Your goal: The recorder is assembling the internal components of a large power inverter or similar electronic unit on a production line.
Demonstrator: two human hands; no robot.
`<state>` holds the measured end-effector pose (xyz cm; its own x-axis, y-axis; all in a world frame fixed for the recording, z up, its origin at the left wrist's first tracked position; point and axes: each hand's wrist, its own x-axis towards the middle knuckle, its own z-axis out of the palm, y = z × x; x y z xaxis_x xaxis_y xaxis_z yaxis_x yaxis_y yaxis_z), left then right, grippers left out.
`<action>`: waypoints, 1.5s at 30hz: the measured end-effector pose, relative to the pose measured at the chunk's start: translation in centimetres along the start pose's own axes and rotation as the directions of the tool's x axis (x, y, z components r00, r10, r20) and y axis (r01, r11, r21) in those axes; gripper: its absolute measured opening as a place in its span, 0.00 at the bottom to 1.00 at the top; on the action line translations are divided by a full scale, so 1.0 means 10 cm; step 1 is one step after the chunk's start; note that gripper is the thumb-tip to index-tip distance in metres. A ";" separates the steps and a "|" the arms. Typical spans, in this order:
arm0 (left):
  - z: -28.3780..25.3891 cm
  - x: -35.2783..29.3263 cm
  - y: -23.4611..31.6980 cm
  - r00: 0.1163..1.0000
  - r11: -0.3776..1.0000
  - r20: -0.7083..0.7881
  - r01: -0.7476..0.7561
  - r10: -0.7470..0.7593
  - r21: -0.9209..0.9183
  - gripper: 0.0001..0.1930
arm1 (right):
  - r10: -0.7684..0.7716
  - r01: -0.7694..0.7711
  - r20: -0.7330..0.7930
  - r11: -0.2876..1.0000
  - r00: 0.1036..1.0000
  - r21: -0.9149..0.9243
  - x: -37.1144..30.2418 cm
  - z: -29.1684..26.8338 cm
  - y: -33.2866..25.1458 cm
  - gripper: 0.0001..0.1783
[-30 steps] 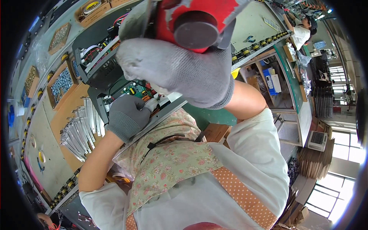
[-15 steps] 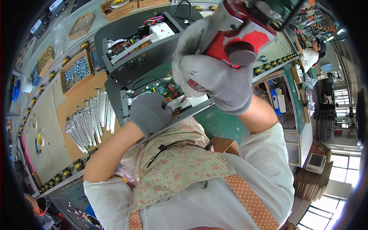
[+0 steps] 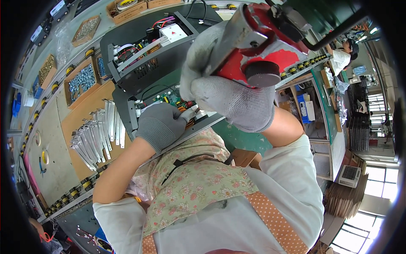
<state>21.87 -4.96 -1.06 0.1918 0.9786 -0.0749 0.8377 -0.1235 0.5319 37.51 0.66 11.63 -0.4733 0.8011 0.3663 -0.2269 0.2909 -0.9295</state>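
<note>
My right hand (image 3: pixel 230 95), in a grey glove with a worn pale palm, is wrapped round a red and bare-metal power driver (image 3: pixel 253 55) with a round black knob. The driver is close to the camera, above the near black metal case, and its tip is hidden by my hand. My left hand (image 3: pixel 160 125), also gloved in grey, is closed low at the near case (image 3: pixel 198 130). Its fingertips are over the inside, beside the green circuit board (image 3: pixel 171 98) and orange wires (image 3: pixel 190 123). Whatever they pinch is hidden.
Behind stands a second black case (image 3: pixel 148 63) with boards and a white block inside. On the left are a pile of flat metal strips (image 3: pixel 95 137) on cardboard, a box of blue screws (image 3: pixel 82 84) and a roller rail. Another person (image 3: pixel 340 57) is at the far right.
The driver and my right hand have shifted slightly left and down in the picture. My left hand keeps its place at the case, its fingers still closed.
</note>
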 end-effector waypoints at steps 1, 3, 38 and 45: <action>0.01 -0.04 0.01 1.000 1.000 -0.018 0.012 -0.012 -0.011 0.21 | -0.018 0.024 0.083 0.997 0.996 -0.070 0.00 -0.05 -0.03 0.19; -0.06 -0.03 0.07 0.999 1.000 -0.037 0.012 -0.012 -0.016 0.21 | -0.026 0.050 0.175 0.990 0.984 -0.128 0.00 -0.11 -0.01 0.16; -0.17 0.11 0.03 0.966 0.201 -0.009 0.045 -0.258 -0.979 0.19 | -0.249 0.513 -0.493 0.681 0.834 0.523 0.02 -0.47 -0.12 0.14; -0.16 0.08 -0.02 0.964 0.199 -0.018 0.037 -0.266 -0.979 0.20 | -0.253 0.499 -0.514 0.755 0.820 0.425 0.02 -0.48 -0.10 0.13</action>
<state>21.03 -3.88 0.16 -0.0472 0.9789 -0.1990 -0.3268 0.1731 0.9291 41.71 3.00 12.36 0.1069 0.8521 0.5123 -0.7692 0.3974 -0.5004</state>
